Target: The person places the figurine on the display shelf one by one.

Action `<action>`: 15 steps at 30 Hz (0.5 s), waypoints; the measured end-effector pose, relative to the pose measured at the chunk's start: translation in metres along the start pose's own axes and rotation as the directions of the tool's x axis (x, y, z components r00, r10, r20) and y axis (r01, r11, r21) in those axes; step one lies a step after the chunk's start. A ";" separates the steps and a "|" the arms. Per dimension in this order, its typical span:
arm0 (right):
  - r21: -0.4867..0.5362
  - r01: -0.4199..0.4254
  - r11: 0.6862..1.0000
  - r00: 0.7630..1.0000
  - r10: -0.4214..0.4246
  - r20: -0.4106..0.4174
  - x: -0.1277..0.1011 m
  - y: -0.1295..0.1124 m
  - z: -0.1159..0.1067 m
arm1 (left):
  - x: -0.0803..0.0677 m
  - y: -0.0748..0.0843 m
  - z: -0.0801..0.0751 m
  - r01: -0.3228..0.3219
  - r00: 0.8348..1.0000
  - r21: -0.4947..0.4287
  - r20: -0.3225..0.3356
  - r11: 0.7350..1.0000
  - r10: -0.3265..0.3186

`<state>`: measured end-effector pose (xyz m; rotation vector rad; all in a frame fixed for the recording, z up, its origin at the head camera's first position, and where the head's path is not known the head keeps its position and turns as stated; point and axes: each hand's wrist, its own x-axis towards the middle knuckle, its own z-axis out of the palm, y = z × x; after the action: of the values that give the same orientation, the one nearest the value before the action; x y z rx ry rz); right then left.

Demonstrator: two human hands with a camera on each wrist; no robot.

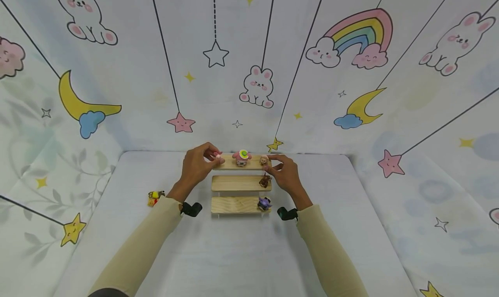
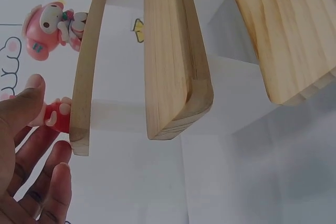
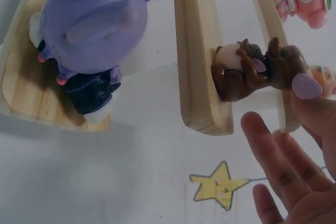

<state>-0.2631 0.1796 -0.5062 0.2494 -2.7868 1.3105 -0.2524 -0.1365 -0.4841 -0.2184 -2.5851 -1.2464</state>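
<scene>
Now we pinch a tiny red and pink toy (image 2: 55,116) with our left hand (image 1: 199,164) at the left end of the top wooden step (image 1: 230,164). Our right hand (image 1: 286,175) pinches a little orange toy (image 1: 264,160) at the right end.

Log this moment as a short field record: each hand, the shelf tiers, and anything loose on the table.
left hand: pinches a small pink-and-red figure at the top tier's left end
right hand: fingers at a small figure on the top tier's right end; grip unclear
top tier: pink figure in the middle
middle tier: brown figure, right
bottom tier: purple figure, right
table: yellow-red figure left of the shelf
</scene>
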 end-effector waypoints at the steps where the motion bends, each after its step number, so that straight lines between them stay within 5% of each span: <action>1: 0.001 -0.002 1.000 1.000 0.002 0.001 0.000 0.000 0.000 | 0.000 0.000 0.000 0.000 1.000 -0.001 0.003 1.000 0.000; 15: -0.004 -0.008 1.000 1.000 0.008 0.003 0.000 0.002 0.000 | -0.004 -0.002 -0.003 -0.018 1.000 -0.011 0.009 1.000 0.018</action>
<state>-0.2635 0.1806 -0.5074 0.2407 -2.7959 1.3076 -0.2484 -0.1396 -0.4850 -0.2492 -2.5785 -1.2561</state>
